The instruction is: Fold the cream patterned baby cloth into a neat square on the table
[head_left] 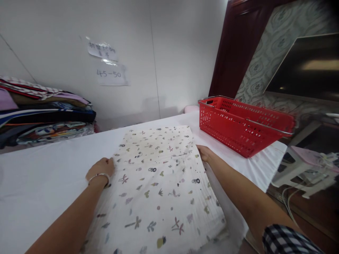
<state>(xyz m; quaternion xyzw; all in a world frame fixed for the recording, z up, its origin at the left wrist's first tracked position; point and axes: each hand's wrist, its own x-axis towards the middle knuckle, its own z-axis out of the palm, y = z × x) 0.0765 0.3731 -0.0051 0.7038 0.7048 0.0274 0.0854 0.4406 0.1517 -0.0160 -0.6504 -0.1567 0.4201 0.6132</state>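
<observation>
The cream cotton cloth printed with small flowers (pixel 159 183) lies already folded into a flat rectangle on the white-covered table (pixel 39 176), the left hand (pixel 102 171) pinching its left edge, the right hand (pixel 203 153) gripping its far right corner, further folding seemingly left.

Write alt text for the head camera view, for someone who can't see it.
A person's left hand and right hand grip opposite edges of a folded cream cloth with small prints on a white table. A red plastic basket sits at right, and a stack of folded fabrics at far left.
</observation>
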